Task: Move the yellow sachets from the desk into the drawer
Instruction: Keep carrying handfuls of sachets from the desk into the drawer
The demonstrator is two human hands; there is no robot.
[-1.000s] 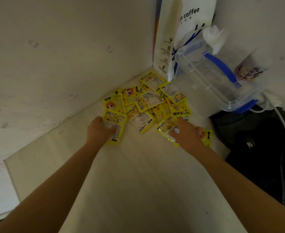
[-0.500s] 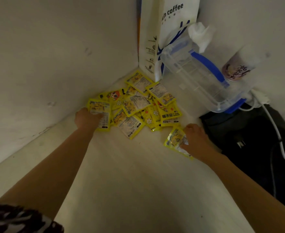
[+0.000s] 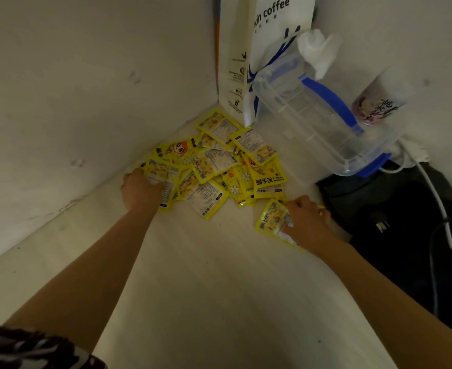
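Fingers of my left hand (image 3: 143,189) curl onto a sachet at the near-left edge of the yellow sachets (image 3: 214,166); my right hand (image 3: 306,215) pinches a separate crumpled sachet (image 3: 271,219). From both, the pile lies farther in, toward the desk (image 3: 206,275) corner, left hand nearer. I see glossy, overlapping packets and no drawer.

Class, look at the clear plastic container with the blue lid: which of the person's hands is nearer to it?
Right. The right hand grips a sachet just below the container; the left hand is across the sachet pile.
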